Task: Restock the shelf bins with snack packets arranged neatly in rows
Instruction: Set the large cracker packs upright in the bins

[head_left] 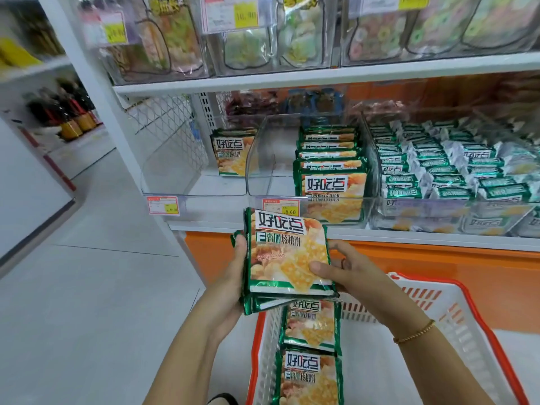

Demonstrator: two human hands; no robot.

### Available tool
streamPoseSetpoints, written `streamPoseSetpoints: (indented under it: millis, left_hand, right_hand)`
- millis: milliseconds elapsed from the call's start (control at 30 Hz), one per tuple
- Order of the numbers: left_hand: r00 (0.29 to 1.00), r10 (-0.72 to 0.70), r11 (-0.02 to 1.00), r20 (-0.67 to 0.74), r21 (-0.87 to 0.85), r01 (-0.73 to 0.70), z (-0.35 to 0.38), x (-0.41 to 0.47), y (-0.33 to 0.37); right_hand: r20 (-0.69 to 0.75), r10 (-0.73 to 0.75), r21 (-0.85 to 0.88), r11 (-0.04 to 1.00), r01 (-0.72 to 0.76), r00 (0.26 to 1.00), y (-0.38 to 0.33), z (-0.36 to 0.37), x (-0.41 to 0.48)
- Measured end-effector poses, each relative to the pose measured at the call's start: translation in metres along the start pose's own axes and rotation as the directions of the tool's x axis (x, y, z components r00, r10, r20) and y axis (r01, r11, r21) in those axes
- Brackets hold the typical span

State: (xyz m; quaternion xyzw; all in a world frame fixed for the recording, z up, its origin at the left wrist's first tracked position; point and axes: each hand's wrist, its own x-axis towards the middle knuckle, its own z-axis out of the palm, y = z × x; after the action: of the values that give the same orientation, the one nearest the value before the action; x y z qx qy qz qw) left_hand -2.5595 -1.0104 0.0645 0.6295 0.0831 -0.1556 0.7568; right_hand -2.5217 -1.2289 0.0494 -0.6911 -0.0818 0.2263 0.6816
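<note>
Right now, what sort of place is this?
Most likely a grocery shop aisle: clear shelf bins of snack packets, price tags on the bin fronts, and a shopping basket of more packets.

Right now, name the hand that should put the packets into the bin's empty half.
Probably left: the left hand wraps the stack, and the bin has its gap on that side.
</note>
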Motion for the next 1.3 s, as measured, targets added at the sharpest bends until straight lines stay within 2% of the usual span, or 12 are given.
streamPoseSetpoints:
  millis: [200, 300, 400, 467, 533, 667, 733, 833, 967, 1100, 1200, 1300]
  left_hand:
    - [0.995, 0.081, 0.93, 0.059, 0.353, -0.096, -0.006, -0.012, 0.076]
    - [0.983, 0.184, 0.89, 0.027, 0.419, -0.178, -0.011, -0.01, 0.103]
    - [0.964, 0.264, 0.868, 0.016, 0.433, -0.245, -0.024, -0.008, 0.114]
    - [0.949, 0.311, 0.831, 0.052, 0.469, -0.298, -0.032, -0.006, 0.117]
    - [0.93, 0.347, 0.779, 0.121, 0.515, -0.358, -0.033, -0.004, 0.117]
    - [0.904, 0.388, 0.729, 0.181, 0.54, -0.421, -0.037, 0.0, 0.117]
    - [0.894, 0.41, 0.71, 0.178, 0.553, -0.436, -0.043, 0.004, 0.122]
    - [0.869, 0.465, 0.683, 0.169, 0.557, -0.473, -0.053, 0.013, 0.129]
    - [0.746, 0.665, 0.573, -0.02, 0.655, -0.493, -0.078, 0.025, 0.139]
    - [0.641, 0.725, 0.599, -0.252, 0.69, -0.406, -0.105, 0.053, 0.136]
    - [0.607, 0.702, 0.603, -0.373, 0.765, -0.227, -0.116, 0.073, 0.121]
    - [0.597, 0.686, 0.574, -0.417, 0.813, -0.092, -0.121, 0.088, 0.103]
  right_hand:
    - [0.071, -0.114, -0.25, 0.96, 0.129, 0.991, -0.051, -0.005, 0.009]
    - [0.043, -0.21, -0.392, 0.896, 0.21, 0.977, -0.079, -0.004, 0.027]
    - [0.125, -0.288, -0.653, 0.696, 0.298, 0.949, -0.122, -0.009, 0.042]
    - [0.292, -0.298, -0.783, 0.47, 0.406, 0.909, -0.152, -0.009, 0.05]
    - [0.461, -0.248, -0.809, 0.278, 0.518, 0.852, -0.172, -0.003, 0.061]
    - [0.544, -0.066, -0.803, 0.248, 0.542, 0.837, -0.191, 0.007, 0.08]
    - [0.561, -0.091, -0.796, 0.214, 0.567, 0.823, -0.196, 0.007, 0.086]
    - [0.58, -0.207, -0.796, 0.061, 0.602, 0.788, -0.202, 0.018, 0.098]
    - [0.583, -0.448, -0.79, -0.116, 0.602, 0.678, -0.209, 0.043, 0.123]
    - [0.548, -0.573, -0.801, -0.15, 0.579, 0.61, -0.206, 0.074, 0.166]
    - [0.54, -0.587, -0.819, -0.2, 0.538, 0.604, -0.191, 0.09, 0.205]
    - [0.453, -0.574, -0.878, -0.154, 0.453, 0.682, -0.17, 0.097, 0.242]
